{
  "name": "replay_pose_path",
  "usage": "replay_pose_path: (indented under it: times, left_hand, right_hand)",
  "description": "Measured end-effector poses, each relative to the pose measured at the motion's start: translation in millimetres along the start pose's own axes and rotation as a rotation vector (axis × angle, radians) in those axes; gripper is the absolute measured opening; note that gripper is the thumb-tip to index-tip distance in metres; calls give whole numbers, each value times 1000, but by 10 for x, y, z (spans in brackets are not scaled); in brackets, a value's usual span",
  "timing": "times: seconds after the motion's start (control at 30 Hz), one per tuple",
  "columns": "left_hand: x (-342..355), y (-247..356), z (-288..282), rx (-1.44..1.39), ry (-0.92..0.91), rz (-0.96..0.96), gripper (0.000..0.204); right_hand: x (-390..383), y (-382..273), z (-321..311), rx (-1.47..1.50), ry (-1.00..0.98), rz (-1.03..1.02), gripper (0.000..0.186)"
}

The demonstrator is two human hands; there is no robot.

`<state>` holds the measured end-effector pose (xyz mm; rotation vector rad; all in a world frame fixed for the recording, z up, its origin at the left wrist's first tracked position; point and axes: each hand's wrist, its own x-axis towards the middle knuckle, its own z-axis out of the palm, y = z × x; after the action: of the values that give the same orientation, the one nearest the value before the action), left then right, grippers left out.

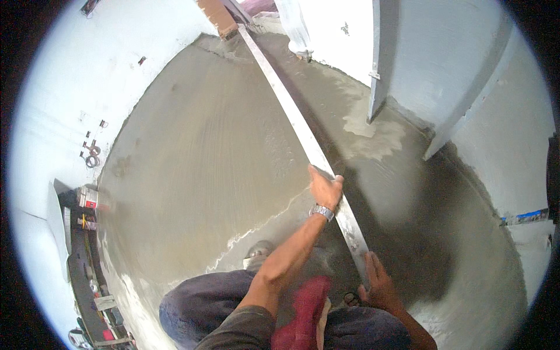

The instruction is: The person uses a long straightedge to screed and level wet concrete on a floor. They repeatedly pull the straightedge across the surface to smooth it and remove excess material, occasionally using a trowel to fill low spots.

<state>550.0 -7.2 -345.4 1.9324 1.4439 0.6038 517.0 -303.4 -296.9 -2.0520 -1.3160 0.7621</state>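
A long pale metal straightedge [291,116] runs from beside my right knee to the far doorway, across a grey wet-looking cement floor [192,134]. My left hand [326,189], with a metal watch [322,212] at the wrist, is closed around the bar below its middle. Close to its near end, my right hand [380,284] grips the edge, fingers on top; part of that hand's hold is hidden. Left of the bar, the cement looks smooth, with faint streaks and a ragged pale edge line [256,227] near my foot. Darker shadow lies along the bar's right side.
White walls [64,105] with wires poking out stand at left. A grey panel edge [376,70] and wall corners rise at right. Buckets [87,198] and clutter line a left-hand opening. A brown board [219,17] is by the far doorway. Red cloth [303,312] lies between my knees.
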Motion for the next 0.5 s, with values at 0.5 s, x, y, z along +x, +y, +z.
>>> replay_pose_path:
  times: [0.5]
  left_hand:
    - [333,-68,-688,45,159,74,93]
  right_hand:
    - [349,-179,45,44,25,-190,94]
